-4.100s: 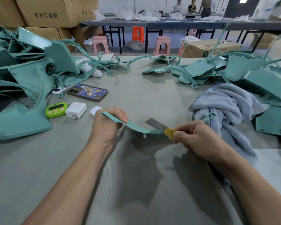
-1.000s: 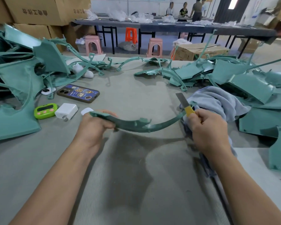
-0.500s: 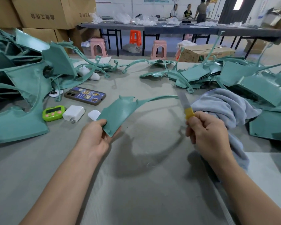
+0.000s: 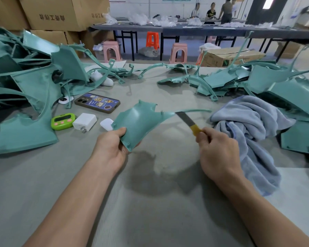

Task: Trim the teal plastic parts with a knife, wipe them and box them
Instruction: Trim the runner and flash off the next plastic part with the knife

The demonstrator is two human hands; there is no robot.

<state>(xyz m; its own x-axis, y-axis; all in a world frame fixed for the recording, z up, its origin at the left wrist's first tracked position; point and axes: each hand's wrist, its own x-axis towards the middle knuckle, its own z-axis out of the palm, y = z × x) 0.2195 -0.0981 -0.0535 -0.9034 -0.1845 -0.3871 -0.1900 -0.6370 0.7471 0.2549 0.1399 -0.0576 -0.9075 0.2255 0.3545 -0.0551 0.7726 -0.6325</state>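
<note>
The person is turning the teal part [image 4: 141,122] over in the left hand [image 4: 112,147]. A few seconds back it was being held edge-on as a thin curved strip; now its broad panel is facing up, lifted off the grey table [image 4: 150,202] at mid-scene. The left thumb is lying on top of the near corner and the fingers are curling underneath, so the hand is pinching that corner firmly. The right hand [image 4: 216,150] is wrapping closed around the yellow handle of the knife [image 4: 187,122], with the blade pointing far and to the left. A second ago the blade was working at the right-hand end of the part's slim arm. It is now meeting the edge where the panel narrows into that arm. This suggests the trimming is moving on to a fresh stretch of edge rather than finishing. The blue towel [image 4: 248,125] is lying bunched just right of the knife hand, untouched, so wiping looks still to come. An open cardboard box [image 4: 228,57] is sitting beyond the table's far edge, and heaps of teal parts are waiting on the left [image 4: 25,90] and right [image 4: 284,90].
</note>
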